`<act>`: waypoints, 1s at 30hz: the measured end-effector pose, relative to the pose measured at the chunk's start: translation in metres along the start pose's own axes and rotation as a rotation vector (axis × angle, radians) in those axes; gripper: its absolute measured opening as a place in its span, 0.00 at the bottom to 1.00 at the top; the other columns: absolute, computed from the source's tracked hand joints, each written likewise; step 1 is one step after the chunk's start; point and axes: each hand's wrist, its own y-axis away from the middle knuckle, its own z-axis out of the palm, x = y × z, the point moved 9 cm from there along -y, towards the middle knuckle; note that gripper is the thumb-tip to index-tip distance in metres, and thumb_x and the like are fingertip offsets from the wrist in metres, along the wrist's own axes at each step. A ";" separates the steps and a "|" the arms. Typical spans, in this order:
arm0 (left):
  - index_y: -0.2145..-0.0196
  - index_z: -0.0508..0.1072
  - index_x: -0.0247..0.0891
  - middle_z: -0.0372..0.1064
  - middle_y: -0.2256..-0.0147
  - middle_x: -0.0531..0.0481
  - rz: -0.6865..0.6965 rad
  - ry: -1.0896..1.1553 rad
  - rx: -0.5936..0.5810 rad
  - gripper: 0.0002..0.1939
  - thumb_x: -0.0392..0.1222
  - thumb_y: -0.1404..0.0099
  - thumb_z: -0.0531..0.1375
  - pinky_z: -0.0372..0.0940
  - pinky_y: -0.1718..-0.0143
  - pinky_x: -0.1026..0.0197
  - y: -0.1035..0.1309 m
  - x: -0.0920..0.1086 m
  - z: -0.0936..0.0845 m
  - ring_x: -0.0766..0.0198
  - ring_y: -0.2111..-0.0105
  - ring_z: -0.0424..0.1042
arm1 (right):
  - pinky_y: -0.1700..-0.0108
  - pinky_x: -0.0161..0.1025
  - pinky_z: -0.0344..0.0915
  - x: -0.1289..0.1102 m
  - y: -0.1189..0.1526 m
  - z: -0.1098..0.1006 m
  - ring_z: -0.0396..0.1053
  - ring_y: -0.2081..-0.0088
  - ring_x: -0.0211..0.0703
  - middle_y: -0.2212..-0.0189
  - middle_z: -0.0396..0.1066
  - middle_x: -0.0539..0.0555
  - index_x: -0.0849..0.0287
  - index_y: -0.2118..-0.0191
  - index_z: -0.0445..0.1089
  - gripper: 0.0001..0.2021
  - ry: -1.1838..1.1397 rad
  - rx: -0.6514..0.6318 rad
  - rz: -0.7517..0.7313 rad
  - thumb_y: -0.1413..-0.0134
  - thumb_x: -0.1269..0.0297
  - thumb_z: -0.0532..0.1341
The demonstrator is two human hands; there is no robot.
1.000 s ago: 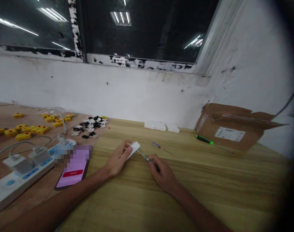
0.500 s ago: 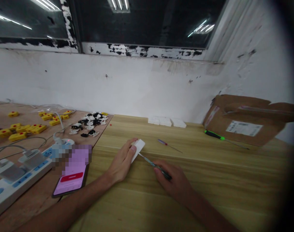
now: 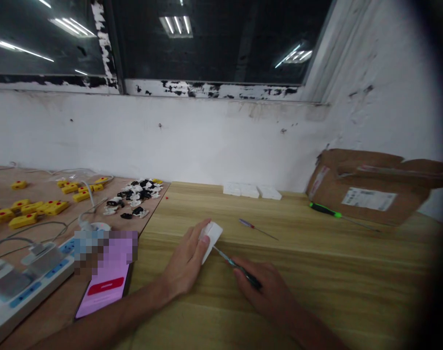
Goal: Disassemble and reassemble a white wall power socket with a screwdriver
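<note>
My left hand [image 3: 188, 255] is closed around a small white rectangular block [image 3: 213, 236], held tilted above the wooden table, with the thumb on its near face. In my right hand [image 3: 267, 287] is a screwdriver [image 3: 239, 266] with a dark handle. Its thin tip points up and left at the block's lower right edge; whether it touches cannot be made out. Beyond the hands lies a second screwdriver [image 3: 248, 224] with a purple and red handle. Several white blocks [image 3: 243, 190] rest at the back of the table by the wall.
A cardboard box [image 3: 369, 187] stands at the back right, a green and black screwdriver [image 3: 325, 210] in front of it. To the left are a phone [image 3: 110, 272], a power strip [image 3: 15, 311] with chargers, yellow boxes [image 3: 23, 220] with red buttons, and black and white pieces [image 3: 141, 192].
The camera view has tilted slightly up, so the scene sits lower. Both hands keep their hold, and the white block looks turned a little; the screwdriver tip stays beside it.
</note>
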 end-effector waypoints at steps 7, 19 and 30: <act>0.32 0.47 0.45 0.58 0.41 0.43 0.088 -0.126 -0.117 0.32 0.47 0.29 0.53 0.55 0.39 0.51 0.008 0.014 0.009 0.54 0.42 0.60 | 0.68 0.33 0.69 0.000 0.001 -0.006 0.76 0.73 0.39 0.68 0.80 0.52 0.57 0.55 0.75 0.12 -0.026 -0.025 -0.001 0.38 0.67 0.55; 0.32 0.49 0.49 0.61 0.49 0.43 0.048 -0.203 -0.091 0.36 0.48 0.33 0.58 0.60 0.44 0.50 0.009 0.013 0.008 0.52 0.49 0.64 | 0.71 0.35 0.68 -0.003 0.000 -0.012 0.75 0.76 0.40 0.71 0.80 0.50 0.54 0.56 0.77 0.13 -0.024 -0.115 0.067 0.37 0.65 0.54; 0.32 0.49 0.47 0.62 0.49 0.43 0.029 -0.192 -0.111 0.32 0.52 0.30 0.53 0.59 0.44 0.51 0.009 0.012 0.006 0.52 0.49 0.65 | 0.66 0.38 0.71 -0.005 0.008 -0.002 0.78 0.70 0.43 0.66 0.80 0.52 0.55 0.51 0.73 0.14 0.026 -0.117 0.033 0.33 0.64 0.52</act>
